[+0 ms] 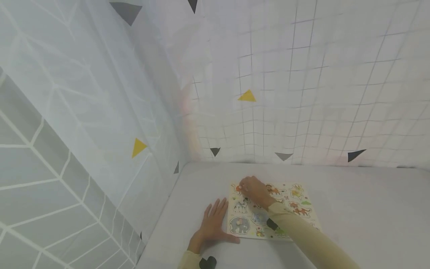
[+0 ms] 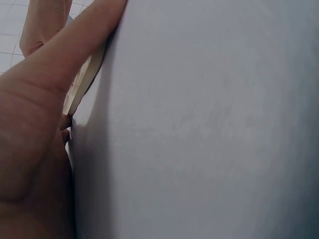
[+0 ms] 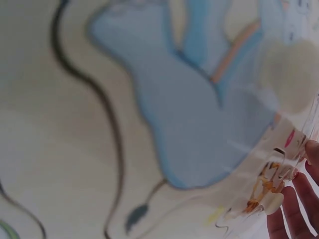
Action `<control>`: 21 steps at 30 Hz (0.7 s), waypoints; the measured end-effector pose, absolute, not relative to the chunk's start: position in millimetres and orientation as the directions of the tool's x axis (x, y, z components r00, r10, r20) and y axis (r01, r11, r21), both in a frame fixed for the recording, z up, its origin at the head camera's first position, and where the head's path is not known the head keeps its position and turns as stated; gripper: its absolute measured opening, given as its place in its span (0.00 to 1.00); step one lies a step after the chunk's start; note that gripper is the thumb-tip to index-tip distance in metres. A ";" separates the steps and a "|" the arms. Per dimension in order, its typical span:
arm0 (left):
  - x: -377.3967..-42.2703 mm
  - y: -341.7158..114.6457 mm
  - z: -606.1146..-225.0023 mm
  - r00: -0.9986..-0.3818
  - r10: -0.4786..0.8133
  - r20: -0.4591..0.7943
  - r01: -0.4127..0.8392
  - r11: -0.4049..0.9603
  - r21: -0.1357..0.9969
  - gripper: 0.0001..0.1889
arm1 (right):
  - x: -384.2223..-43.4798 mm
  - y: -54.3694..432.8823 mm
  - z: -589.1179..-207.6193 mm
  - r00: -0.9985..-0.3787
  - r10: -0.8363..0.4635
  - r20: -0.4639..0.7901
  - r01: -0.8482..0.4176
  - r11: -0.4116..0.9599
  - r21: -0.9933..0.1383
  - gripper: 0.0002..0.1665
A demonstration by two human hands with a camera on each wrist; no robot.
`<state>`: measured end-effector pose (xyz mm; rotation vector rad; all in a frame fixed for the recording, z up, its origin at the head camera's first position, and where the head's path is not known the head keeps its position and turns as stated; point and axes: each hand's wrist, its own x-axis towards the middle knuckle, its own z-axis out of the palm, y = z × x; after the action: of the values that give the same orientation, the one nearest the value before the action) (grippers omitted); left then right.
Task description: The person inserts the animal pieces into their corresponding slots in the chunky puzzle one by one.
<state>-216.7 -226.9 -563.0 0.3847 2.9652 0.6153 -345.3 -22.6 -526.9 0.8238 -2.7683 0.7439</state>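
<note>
A flat animal peg puzzle board (image 1: 230, 213) lies on the white table. My right hand (image 1: 256, 190) reaches across it to the far left corner, its curled fingers pinching an orange animal puzzle piece (image 1: 238, 189); the fingers partly cover that piece. In the right wrist view the fingertips (image 3: 294, 206) appear at the lower right, past a blue animal piece (image 3: 189, 114) with a pale round knob. Palm down on the table, my left hand (image 1: 213, 224) has its fingers spread beside the board's left edge, its thumb along the near left corner.
On the board are a zebra piece (image 1: 240, 206), a grey elephant piece (image 1: 240, 225), a lion piece (image 1: 273, 189) and several other animals. White sheeting with a grid pattern (image 1: 302, 93) rises behind the table (image 1: 362, 209); more patterned sheeting (image 1: 84, 149) stands at the left.
</note>
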 end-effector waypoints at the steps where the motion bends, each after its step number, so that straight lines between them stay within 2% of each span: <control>1: -216.4 -226.7 -561.8 -0.964 0.263 -0.033 0.227 0.885 0.406 0.73 | -345.2 -22.5 -526.7 -0.837 -0.471 0.279 -0.548 0.727 -0.414 0.11; 5: -214.6 -226.2 -557.3 -0.962 0.270 -0.033 0.232 0.879 0.416 0.73 | -344.9 -22.1 -527.1 -0.835 -0.477 0.276 -0.550 0.730 -0.406 0.11; 12: -215.7 -227.8 -561.8 -0.963 0.268 -0.018 0.236 0.877 0.419 0.73 | -342.5 -19.0 -525.0 -0.743 -0.575 0.342 -0.659 0.716 -0.229 0.12; 21: -218.7 -229.9 -569.7 -0.966 0.256 -0.015 0.230 0.891 0.391 0.73 | -337.9 -13.8 -525.2 -0.831 -0.506 0.229 -0.554 0.716 -0.426 0.22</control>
<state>-218.7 -229.9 -569.7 0.3853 2.9909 0.6056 -337.9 -13.8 -525.2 0.8736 -2.8200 0.7476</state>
